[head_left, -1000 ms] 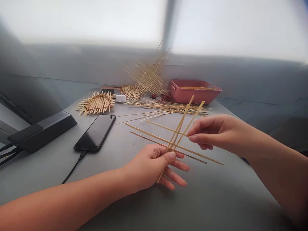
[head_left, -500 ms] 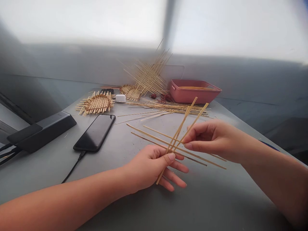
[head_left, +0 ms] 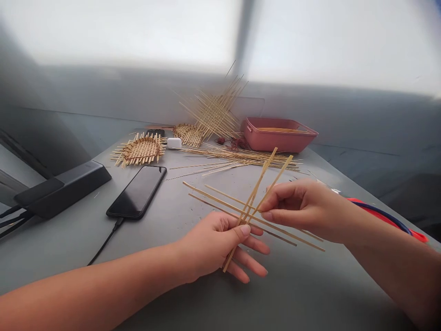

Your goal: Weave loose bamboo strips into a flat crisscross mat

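Observation:
Several thin bamboo strips [head_left: 210,201] cross one another over the table, some running left to right and others slanting away from me. My left hand [head_left: 223,239] pinches the crossing between thumb and index finger, its other fingers spread beneath. Thumb and fingertips of my right hand [head_left: 296,204] are closed on the strips just right of the crossing, at a slanted strip [head_left: 280,177] and the far crosswise one. Which of these two the right fingers grip, I cannot tell exactly.
Beyond the hands lie loose bamboo strips [head_left: 241,158], woven pieces [head_left: 141,149], a larger open weave [head_left: 215,112] and a pink bin [head_left: 280,138]. A phone [head_left: 138,193] on a cable and a black power strip [head_left: 65,186] sit left. Red-and-blue handles [head_left: 386,216] show behind my right arm.
The view has tilted slightly, so the hands and strips sit a little lower. Red-and-blue handles show more behind my right forearm. Both hands keep nearly the same grip.

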`<state>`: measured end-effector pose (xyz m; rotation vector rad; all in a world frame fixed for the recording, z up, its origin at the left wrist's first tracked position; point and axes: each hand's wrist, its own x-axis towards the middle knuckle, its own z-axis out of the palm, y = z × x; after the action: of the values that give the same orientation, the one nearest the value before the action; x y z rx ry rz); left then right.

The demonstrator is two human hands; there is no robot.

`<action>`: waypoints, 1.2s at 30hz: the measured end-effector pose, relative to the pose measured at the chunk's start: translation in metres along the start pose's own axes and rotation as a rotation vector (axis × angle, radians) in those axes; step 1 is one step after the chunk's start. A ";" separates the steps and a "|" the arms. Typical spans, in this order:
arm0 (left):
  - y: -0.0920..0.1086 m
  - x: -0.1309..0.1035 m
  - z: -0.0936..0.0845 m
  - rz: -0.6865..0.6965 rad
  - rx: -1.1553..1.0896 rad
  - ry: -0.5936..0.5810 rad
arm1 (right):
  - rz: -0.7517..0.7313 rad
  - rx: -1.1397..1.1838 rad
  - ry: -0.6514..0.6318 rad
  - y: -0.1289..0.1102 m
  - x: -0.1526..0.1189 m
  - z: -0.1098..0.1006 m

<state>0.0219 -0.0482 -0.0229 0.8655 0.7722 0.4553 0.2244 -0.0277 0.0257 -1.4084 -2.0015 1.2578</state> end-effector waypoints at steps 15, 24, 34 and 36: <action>0.007 0.006 -0.012 0.017 -0.174 0.069 | -0.106 0.386 0.809 0.067 0.063 -0.024; 0.013 0.006 -0.014 0.107 -0.341 0.243 | -0.226 0.049 0.718 0.088 0.073 -0.015; 0.010 0.002 -0.009 0.136 -0.262 0.269 | -0.230 -0.358 0.801 0.073 0.104 -0.062; 0.009 0.001 -0.009 0.142 -0.255 0.269 | -0.229 -0.465 0.786 0.067 0.112 -0.092</action>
<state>0.0155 -0.0374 -0.0196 0.6285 0.8788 0.7899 0.2811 0.1194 -0.0017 -1.4864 -1.8352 0.0722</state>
